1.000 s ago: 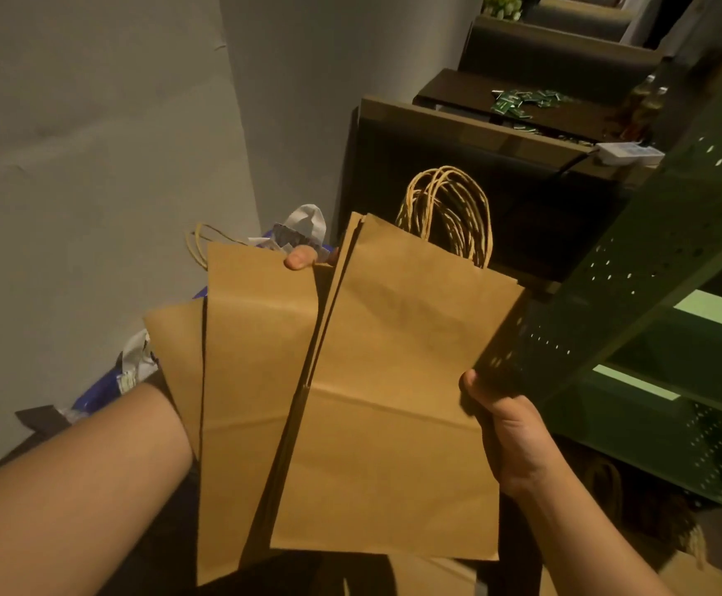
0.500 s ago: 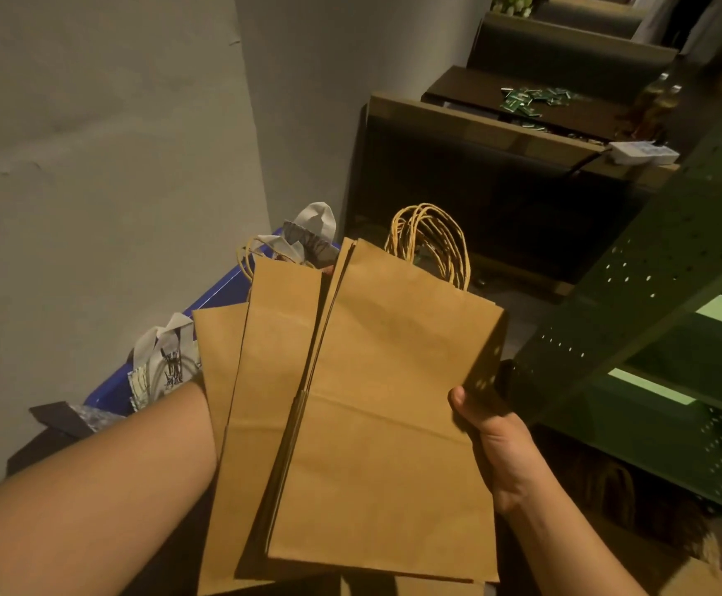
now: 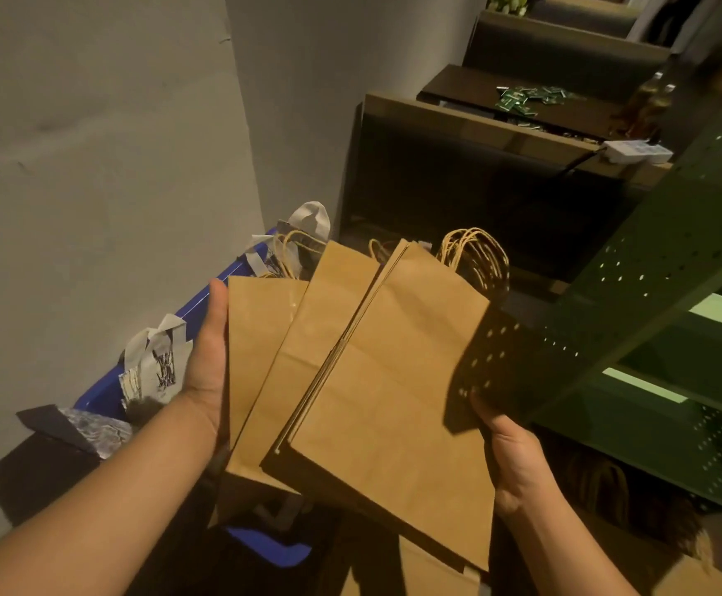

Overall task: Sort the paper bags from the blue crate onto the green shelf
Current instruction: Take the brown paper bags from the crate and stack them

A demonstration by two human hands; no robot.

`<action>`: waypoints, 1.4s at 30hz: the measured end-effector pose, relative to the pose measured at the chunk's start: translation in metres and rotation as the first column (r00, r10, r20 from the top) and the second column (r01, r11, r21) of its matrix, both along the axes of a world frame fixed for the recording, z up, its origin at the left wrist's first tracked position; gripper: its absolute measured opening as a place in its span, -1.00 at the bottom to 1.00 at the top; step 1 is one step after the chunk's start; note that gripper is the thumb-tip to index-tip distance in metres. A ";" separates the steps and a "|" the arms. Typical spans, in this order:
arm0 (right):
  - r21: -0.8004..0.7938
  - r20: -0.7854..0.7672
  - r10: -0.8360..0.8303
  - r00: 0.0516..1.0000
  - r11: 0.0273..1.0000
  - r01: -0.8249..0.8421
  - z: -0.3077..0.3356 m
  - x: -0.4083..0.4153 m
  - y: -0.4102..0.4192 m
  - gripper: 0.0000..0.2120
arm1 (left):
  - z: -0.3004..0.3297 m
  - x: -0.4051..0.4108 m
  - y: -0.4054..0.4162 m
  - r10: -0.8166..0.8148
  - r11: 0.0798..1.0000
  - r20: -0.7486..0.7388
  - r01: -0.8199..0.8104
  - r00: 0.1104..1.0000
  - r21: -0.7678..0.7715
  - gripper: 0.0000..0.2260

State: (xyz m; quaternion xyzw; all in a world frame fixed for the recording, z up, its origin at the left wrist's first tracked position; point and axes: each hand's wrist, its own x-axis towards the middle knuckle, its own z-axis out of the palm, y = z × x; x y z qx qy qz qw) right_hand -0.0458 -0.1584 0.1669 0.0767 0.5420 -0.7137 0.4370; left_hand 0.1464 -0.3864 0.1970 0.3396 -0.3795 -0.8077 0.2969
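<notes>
Fingers of both hands, left hand [image 3: 208, 350], right hand [image 3: 510, 458], hide behind gripped paper bags [image 3: 376, 380].

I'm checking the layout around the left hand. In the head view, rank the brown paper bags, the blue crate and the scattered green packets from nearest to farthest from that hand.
1. The brown paper bags: against the left hand, on its right.
2. The blue crate: just behind and below the hand, by the wall.
3. The green packets: far off on the dark table, upper right.
</notes>
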 end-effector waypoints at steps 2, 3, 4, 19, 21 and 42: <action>-0.007 -0.027 0.035 0.999 0.999 -0.035 0.001 0.001 0.001 -0.63 | 0.003 0.004 -0.002 -0.091 0.996 -0.011 0.091 0.996 0.000 -0.25; -0.001 -0.033 0.041 0.999 0.999 -0.041 -0.001 0.000 0.002 -0.66 | 0.005 0.005 -0.004 -0.102 0.995 0.001 0.102 0.995 0.012 -0.26; 0.009 -0.037 0.048 0.998 0.999 -0.048 -0.001 0.000 0.001 -0.69 | 0.010 0.004 -0.008 -0.133 0.990 0.000 0.133 0.991 0.036 -0.30; -0.066 -0.158 0.177 0.972 0.980 -0.189 0.032 -0.004 -0.018 -0.34 | 0.076 -0.018 -0.016 -0.368 0.908 -0.073 0.375 0.927 0.189 -0.65; -0.082 -0.145 0.195 0.970 0.975 -0.209 0.038 -0.006 -0.016 -0.39 | 0.081 -0.020 -0.018 -0.365 0.907 -0.052 0.368 0.929 0.203 -0.59; 0.029 -0.337 0.222 0.915 0.974 -0.226 0.066 -0.010 -0.024 -0.91 | 0.080 -0.042 -0.013 -0.356 0.926 -0.104 0.366 0.929 0.094 -0.78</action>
